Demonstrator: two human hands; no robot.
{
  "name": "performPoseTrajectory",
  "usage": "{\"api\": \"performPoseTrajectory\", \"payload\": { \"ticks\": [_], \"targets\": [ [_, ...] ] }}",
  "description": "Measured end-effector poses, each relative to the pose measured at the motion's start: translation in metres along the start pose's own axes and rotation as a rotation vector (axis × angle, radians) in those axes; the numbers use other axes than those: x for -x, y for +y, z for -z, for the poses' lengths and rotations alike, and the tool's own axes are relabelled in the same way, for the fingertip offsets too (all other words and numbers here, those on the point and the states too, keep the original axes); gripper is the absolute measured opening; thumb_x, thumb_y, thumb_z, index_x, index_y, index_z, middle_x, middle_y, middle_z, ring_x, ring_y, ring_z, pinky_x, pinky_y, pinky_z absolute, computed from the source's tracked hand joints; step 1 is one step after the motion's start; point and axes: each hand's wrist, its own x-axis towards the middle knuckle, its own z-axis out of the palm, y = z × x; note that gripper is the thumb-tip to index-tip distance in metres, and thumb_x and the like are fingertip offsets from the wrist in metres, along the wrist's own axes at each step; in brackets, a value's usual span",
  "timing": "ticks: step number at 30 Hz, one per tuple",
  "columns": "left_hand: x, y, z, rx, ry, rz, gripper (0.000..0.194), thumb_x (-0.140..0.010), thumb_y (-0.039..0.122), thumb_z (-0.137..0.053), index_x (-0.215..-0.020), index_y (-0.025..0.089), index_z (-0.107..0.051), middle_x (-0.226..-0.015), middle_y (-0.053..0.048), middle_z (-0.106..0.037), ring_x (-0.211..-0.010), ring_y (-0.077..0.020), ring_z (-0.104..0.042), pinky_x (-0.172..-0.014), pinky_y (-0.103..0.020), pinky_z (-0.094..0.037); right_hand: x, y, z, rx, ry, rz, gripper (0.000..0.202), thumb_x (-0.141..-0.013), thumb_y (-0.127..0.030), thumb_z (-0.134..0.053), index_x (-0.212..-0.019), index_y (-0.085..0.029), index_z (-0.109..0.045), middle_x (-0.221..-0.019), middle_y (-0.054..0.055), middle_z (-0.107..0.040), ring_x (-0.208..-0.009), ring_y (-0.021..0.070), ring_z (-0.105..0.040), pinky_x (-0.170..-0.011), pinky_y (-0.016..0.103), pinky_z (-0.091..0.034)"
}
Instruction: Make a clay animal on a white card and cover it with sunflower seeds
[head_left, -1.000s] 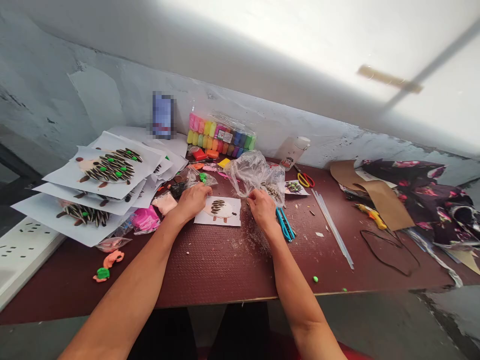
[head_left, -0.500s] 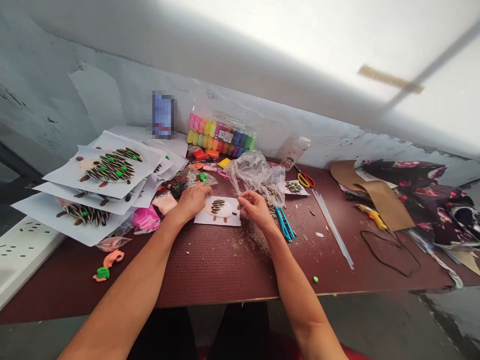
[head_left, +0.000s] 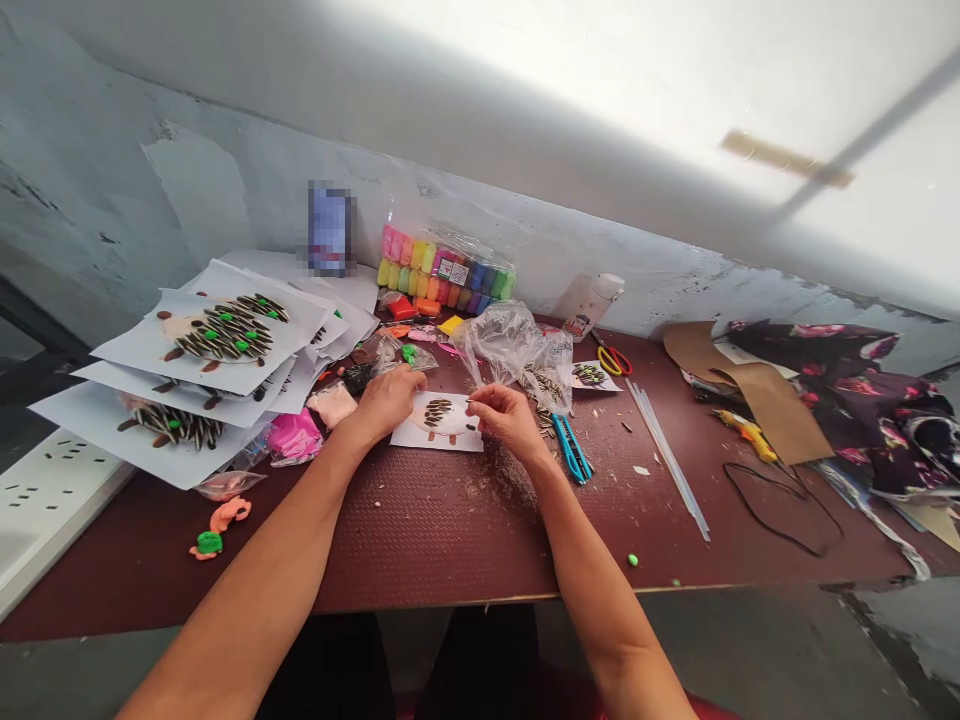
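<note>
A small white card point(head_left: 403, 436) lies on the table with a pale clay hedgehog shape point(head_left: 448, 428) on it, which has brown feet and a black nose. Striped sunflower seeds point(head_left: 437, 411) stand in rows on the left part of its body. My left hand point(head_left: 386, 402) is closed at the card's upper left edge, its fingertips partly hidden. Over the card's right side, my right hand point(head_left: 508, 418) pinches a small dark sliver that looks like a sunflower seed point(head_left: 471, 402). Loose seeds point(head_left: 546, 388) spill from a clear plastic bag point(head_left: 499, 340) just behind that hand.
Finished hedgehog cards point(head_left: 217, 350) are piled at left beside a white power strip point(head_left: 60, 475). Coloured clay packs point(head_left: 446, 270) lean on the wall. Rightward lie a blue utility knife point(head_left: 572, 450), scissors point(head_left: 613, 361), clear glue sticks point(head_left: 670, 460) and a yellow glue gun point(head_left: 746, 433).
My right hand has shifted slightly left, bringing its pinched fingertips further over the card. My left hand stays at the card's edge.
</note>
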Motion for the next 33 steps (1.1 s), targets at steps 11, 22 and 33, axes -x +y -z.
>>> {"api": "performPoseTrajectory", "payload": {
  "ticks": [11,22,33],
  "targets": [
    [0.001,0.003,0.003,-0.025,-0.006,0.005,0.033,-0.092,0.014,-0.044,-0.103,0.020,-0.074,-0.102,-0.011,-0.069,-0.096,-0.0247,-0.066,-0.084,-0.033,-0.051,0.003,0.004,-0.010,0.624,0.084,0.188,0.012,-0.087,-0.019,-0.062,-0.087,-0.022,-0.073,-0.083,-0.001,-0.072,-0.076,0.0137,-0.061,-0.097,0.033,-0.040],
    [0.000,0.002,0.001,-0.021,-0.002,0.011,0.032,-0.092,0.015,-0.045,-0.103,0.021,-0.075,-0.101,-0.010,-0.069,-0.095,-0.0245,-0.066,-0.079,-0.032,-0.051,0.005,0.003,-0.016,0.788,0.056,0.236,0.020,-0.092,-0.014,-0.059,-0.096,-0.022,-0.077,-0.097,0.005,-0.076,-0.084,0.0162,-0.065,-0.090,0.028,-0.044],
    [0.001,0.004,0.004,-0.030,-0.016,0.009,0.034,-0.093,0.016,-0.044,-0.106,0.021,-0.075,-0.102,-0.011,-0.069,-0.096,-0.0252,-0.067,-0.080,-0.033,-0.050,0.003,0.001,-0.023,0.896,0.052,0.242,0.018,-0.096,-0.018,-0.059,-0.096,-0.022,-0.076,-0.096,0.005,-0.073,-0.085,0.0157,-0.065,-0.083,0.025,-0.042]
  ]
}}
